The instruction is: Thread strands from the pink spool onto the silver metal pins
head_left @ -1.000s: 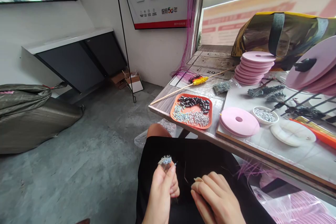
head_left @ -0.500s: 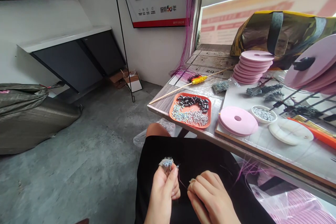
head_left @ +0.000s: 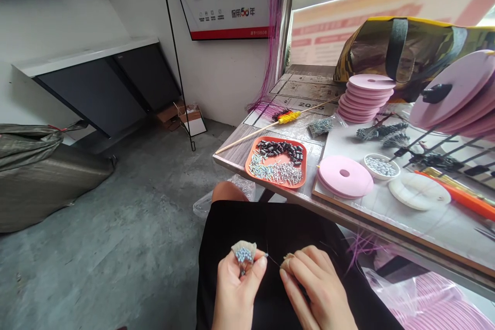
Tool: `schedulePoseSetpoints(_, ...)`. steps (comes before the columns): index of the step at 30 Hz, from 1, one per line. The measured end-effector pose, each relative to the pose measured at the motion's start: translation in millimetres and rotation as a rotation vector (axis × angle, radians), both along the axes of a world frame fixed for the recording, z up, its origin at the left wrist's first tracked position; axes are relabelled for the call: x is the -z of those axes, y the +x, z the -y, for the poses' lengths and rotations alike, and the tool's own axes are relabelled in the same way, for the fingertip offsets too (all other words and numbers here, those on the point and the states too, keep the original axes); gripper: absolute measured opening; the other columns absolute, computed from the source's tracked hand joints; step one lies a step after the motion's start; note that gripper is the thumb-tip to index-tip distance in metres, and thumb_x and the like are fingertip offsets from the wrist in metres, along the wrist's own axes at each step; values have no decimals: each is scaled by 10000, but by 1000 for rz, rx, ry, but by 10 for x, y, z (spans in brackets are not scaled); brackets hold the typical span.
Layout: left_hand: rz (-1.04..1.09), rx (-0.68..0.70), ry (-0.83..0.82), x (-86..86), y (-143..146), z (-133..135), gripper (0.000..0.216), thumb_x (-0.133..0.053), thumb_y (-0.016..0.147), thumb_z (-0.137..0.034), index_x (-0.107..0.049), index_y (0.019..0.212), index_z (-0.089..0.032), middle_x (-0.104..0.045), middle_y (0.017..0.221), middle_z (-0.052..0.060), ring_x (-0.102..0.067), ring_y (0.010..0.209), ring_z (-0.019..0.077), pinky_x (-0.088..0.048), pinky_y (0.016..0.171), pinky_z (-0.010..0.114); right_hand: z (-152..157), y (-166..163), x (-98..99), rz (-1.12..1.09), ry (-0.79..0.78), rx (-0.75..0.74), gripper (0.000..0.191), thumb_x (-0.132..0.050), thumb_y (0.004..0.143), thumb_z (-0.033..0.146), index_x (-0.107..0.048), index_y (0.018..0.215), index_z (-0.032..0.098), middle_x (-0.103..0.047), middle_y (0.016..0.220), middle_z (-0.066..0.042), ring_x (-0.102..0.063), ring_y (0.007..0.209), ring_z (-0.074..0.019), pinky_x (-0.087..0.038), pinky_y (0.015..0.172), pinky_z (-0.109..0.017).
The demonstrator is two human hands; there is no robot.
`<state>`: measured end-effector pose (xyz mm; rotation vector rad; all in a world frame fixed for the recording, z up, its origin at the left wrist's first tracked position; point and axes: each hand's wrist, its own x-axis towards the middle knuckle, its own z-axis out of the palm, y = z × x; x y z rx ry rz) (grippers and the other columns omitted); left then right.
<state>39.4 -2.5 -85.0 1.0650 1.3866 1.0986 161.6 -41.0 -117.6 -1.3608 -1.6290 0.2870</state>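
My left hand (head_left: 237,289) is closed around a small bundle of grey-blue bead-tipped strands (head_left: 243,254), held upright over my lap. My right hand (head_left: 315,289) sits close beside it, fingers pinched on a thin dark thread (head_left: 273,261) that runs across to the left thumb. Both hands hover above the black cloth (head_left: 278,232) covering my knees. An orange tray (head_left: 253,159) of dark and silvery beads lies on the table edge just ahead.
The table (head_left: 235,149) at right carries stacks of pink discs (head_left: 365,97), a flat pink disc (head_left: 345,176), a small bowl of beads (head_left: 379,166), a white ring (head_left: 419,191), a long stick with a yellow band (head_left: 288,117) and a patterned bag (head_left: 406,51). A grey sack (head_left: 46,170) lies on the concrete floor at left.
Both hands have sunk lower and drawn closer together. The left hand tilted the bundle so its bead tips face me, and the right fingers moved to the thread by the left thumb.
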Motion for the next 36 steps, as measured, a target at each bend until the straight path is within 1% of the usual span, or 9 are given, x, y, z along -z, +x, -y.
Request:
schedulePoseSetpoints(5, -37, -24, 2, -53, 25, 3, 231, -770, 552, -364, -677, 576, -153, -588, 537, 28, -494, 530, 137, -409, 528, 224, 2, 44, -38, 43, -12, 2, 159, -440, 863, 126, -498, 733, 197, -526, 634, 0, -472, 609, -155, -402, 608, -294)
schedulePoseSetpoints(7, -27, -9, -2, -52, 23, 12, 235, -773, 550, -368, -677, 566, -154, -601, 543, 40, -508, 535, 150, -422, 539, 233, -6, 55, -47, 114, 27, 33, 90, -464, 860, 175, -545, 899, 184, -598, 788, -53, -545, 736, -196, -452, 665, -327)
schedulePoseSetpoints(10, -4, 21, -27, -20, -10, 43, 222, -762, 574, -374, -686, 628, -173, -624, 608, 54, -539, 586, 179, -441, 565, 251, -44, 27, -29, 200, 132, 104, 293, -421, 900, 245, -489, 1158, 122, -604, 1030, -143, -575, 902, -234, -482, 723, -337)
schedulePoseSetpoints(16, 233, 96, -125, -97, -60, 30, 290, -695, 662, -442, -594, 603, -177, -508, 543, 9, -473, 543, 143, -425, 573, 257, -167, -122, -1, 269, 291, 80, 327, -383, 885, 127, -459, 573, 189, -487, 505, 2, -387, 450, -131, -278, 449, -271)
schedulePoseSetpoints(22, 588, 153, -221, -519, -65, -426, 293, -651, 740, -349, -463, 610, -167, -199, 525, -86, -190, 441, 56, -315, 436, 175, -227, -36, -119, 299, 428, 49, 281, -449, 773, 44, -410, 531, 181, -394, 448, 31, -318, 478, -118, -300, 510, -257)
schedulePoseSetpoints(25, 289, 117, 290, -716, -76, -935, 350, -551, 798, -419, -387, 588, -191, -160, 526, -84, -135, 426, 69, -189, 378, 171, -238, 81, -131, 195, 354, 61, 249, -435, 801, 62, -417, 587, 189, -430, 501, 20, -382, 514, -129, -348, 547, -267)
schedulePoseSetpoints(27, -344, 377, 590, -801, 23, -1286, 306, -381, 883, -390, -430, 642, -207, -218, 504, -78, -196, 404, 84, -232, 395, 197, -252, 134, -134, 72, 232, -12, 209, -400, 853, 104, -464, 675, 191, -524, 643, -16, -474, 586, -134, -392, 557, -250)
schedulePoseSetpoints(31, -686, 772, 670, -857, 471, -1782, 73, -645, 688, -193, -588, 645, -181, -563, 626, -8, -507, 597, 143, -397, 599, 261, -291, 188, -175, -167, 0, -184, 221, -311, 927, 189, -509, 832, 211, -563, 842, -40, -546, 601, -97, -438, 535, -178)
schedulePoseSetpoints(36, -986, 1106, 747, -868, 863, -2051, 121, -635, 598, -54, -611, 560, -166, -607, 654, 19, -548, 638, 170, -396, 633, 266, -298, 273, -224, -203, -84, -240, 203, -339, 904, 115, -517, 911, 212, -577, 788, -20, -583, 635, -99, -462, 580, -155)
